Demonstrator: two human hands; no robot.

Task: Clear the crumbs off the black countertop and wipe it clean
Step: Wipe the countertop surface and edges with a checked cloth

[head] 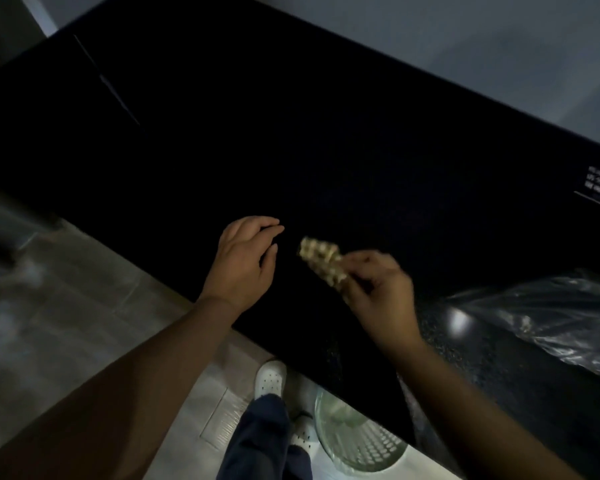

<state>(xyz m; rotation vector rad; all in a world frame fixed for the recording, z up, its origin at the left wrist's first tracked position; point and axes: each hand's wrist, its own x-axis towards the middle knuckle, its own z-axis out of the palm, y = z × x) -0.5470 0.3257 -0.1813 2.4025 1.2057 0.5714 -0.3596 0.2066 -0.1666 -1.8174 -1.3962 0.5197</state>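
Observation:
The black countertop (pixel 326 140) runs diagonally across the dim view. My right hand (pixel 378 292) pinches a pale yellowish patterned cloth (pixel 321 259) just above the counter near its front edge; the hand and cloth are blurred. My left hand (pixel 246 261) hovers beside the cloth to its left, fingers loosely curved with nothing in them. No crumbs can be made out on the dark surface.
A crumpled clear plastic bag (pixel 561 317) lies on the counter at the right. Below the counter edge stands a pale green perforated bin (pixel 354 438) on the light tiled floor (pixel 94 306), next to my white shoes (pixel 271 377). A grey wall (pixel 465 46) lies behind the counter.

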